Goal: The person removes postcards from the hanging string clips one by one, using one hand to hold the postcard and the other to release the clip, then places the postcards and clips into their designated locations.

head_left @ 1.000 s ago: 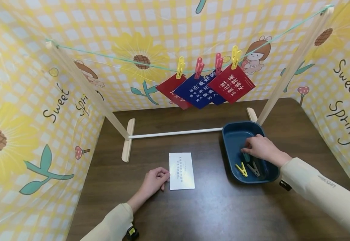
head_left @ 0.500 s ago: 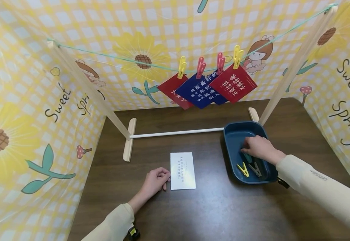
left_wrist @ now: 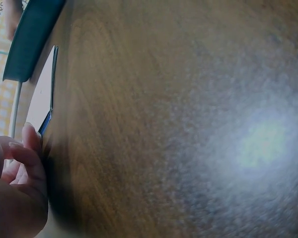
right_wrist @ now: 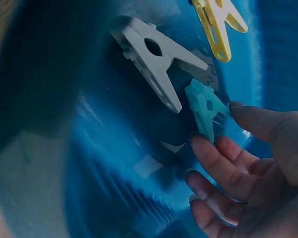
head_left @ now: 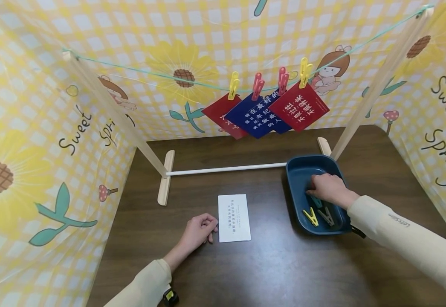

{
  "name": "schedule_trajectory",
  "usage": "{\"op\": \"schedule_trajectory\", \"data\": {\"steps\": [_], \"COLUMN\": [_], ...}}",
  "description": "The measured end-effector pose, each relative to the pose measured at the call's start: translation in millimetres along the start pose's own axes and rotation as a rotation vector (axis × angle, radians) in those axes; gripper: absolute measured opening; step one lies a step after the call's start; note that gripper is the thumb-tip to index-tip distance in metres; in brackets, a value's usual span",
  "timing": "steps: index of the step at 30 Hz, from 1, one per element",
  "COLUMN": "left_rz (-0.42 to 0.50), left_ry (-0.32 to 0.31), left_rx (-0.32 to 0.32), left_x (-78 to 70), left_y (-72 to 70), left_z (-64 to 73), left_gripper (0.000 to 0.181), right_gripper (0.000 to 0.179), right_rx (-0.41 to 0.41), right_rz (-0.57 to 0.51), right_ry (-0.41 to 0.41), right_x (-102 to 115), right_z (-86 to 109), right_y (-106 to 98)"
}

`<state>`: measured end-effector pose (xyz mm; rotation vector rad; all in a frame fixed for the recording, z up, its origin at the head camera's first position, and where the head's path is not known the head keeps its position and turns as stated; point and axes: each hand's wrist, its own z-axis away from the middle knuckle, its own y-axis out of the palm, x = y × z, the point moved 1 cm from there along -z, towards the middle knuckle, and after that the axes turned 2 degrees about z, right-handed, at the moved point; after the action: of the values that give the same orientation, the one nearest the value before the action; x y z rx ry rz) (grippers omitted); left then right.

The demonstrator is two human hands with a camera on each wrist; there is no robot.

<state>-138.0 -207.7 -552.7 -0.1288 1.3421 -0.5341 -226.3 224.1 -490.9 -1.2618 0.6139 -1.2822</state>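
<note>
A teal clothespin (right_wrist: 205,104) lies in a blue plastic basin (head_left: 295,204); my right hand (head_left: 329,187) reaches in and pinches its handles between thumb and forefinger. Beside it lie a grey clothespin (right_wrist: 156,62) and a yellow clothespin (right_wrist: 218,25). Left of the basin, a small stack of cards (head_left: 234,218) lies on the table, white printed side up. My left hand (head_left: 198,232) rests on the table with loosely bent fingers, its fingertips at the stack's left edge. In the left wrist view a blue edge shows under the white card (left_wrist: 43,96).
A wooden frame (head_left: 161,179) with a white crossbar (head_left: 227,169) stands behind. On its green string (head_left: 131,69), yellow and pink clothespins hold red cards (head_left: 299,106) and blue cards (head_left: 253,117). The basin touches the crossbar's right end. Patterned cloth surrounds the dark table (head_left: 269,273).
The whole scene shifts slightly right in the head view. My right hand stays in the basin, its forearm and sleeve drawn a little leftward. The left hand keeps its place by the cards.
</note>
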Motion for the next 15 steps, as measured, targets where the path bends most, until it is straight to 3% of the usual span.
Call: {"op": "schedule_trajectory", "data": {"steps": [11, 15], "left_rz": [0.006, 0.004], "left_ry": [-0.004, -0.013], "left_rx": [-0.002, 0.007], "left_x": [0.1, 0.2], "left_y": [-0.1, -0.5], "left_z": [0.1, -0.2], "left_gripper": [0.014, 0.014], "right_gripper": [0.029, 0.029], "right_rx": [0.035, 0.011], "right_rz": [0.004, -0.012], "right_ry": [0.011, 0.003], "right_x": [0.0, -1.3], "right_z": [1.6, 5.6], "right_y": [-3.4, -5.4]}}
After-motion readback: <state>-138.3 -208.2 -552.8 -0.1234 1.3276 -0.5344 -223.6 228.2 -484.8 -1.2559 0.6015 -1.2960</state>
